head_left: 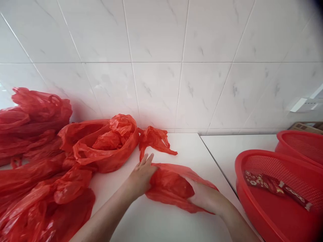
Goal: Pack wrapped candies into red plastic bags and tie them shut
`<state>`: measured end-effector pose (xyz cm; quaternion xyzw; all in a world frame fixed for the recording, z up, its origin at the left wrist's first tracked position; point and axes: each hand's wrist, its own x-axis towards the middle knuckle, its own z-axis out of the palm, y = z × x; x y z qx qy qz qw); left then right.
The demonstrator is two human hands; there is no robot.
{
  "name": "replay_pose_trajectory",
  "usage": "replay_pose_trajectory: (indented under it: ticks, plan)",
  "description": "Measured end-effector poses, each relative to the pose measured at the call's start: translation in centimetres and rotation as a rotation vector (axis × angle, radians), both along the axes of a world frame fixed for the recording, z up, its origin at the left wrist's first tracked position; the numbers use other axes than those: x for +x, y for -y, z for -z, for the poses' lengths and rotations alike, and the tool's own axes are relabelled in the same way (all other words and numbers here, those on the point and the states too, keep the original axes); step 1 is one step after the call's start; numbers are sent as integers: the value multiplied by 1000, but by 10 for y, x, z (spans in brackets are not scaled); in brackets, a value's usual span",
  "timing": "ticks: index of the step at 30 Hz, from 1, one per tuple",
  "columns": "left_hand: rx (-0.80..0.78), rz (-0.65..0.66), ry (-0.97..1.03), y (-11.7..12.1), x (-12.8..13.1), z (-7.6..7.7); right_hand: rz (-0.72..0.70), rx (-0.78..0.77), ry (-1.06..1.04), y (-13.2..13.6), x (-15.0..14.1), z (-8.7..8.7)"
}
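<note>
A crumpled red plastic bag (171,185) lies on the white counter (156,222) in front of me. My left hand (141,176) rests on its left end, fingers stretched out toward the wall and pressing the plastic down. My right hand (204,198) is tucked into the bag's right side, its fingers hidden by the red film. Just beyond lies a small knotted red bag (155,139).
Several more red plastic bags (45,174) are heaped at the left, one open bag (106,144) holding crumpled plastic. Two red mesh baskets (272,218) stand at the right; the nearer holds a red wrapped packet (275,186). A white tiled wall (161,67) rises behind.
</note>
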<state>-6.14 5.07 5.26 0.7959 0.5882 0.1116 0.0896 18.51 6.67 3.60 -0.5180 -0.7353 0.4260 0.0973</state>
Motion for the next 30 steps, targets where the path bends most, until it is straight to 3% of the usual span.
replay_pose_trajectory:
  ticks: [3,6,8,11,13,17,20,23,27,30]
  plan:
    - [-156,55,12,0,-14,4,-51,-74,-71,0,17,-8]
    - [-146,142,116,6,-9,1,-66,-116,-229,-6,28,-10]
    - [-9,173,161,9,-2,0,0,-125,-261,-11,31,-7]
    - [403,153,117,13,11,1,134,-96,-249,-14,31,0]
    - [572,186,74,16,20,4,176,-106,-290,-16,28,6]
    - [456,274,-2,18,26,16,253,-268,-524,-22,22,23]
    - [413,113,78,12,18,33,328,-354,-760,-26,20,28]
    - [409,-99,429,1,10,52,367,-315,-791,-27,19,20]
    - [207,-417,821,-7,7,65,338,-193,-767,-5,11,-9]
    - [73,-513,995,-5,6,69,234,-23,-668,37,17,-43]
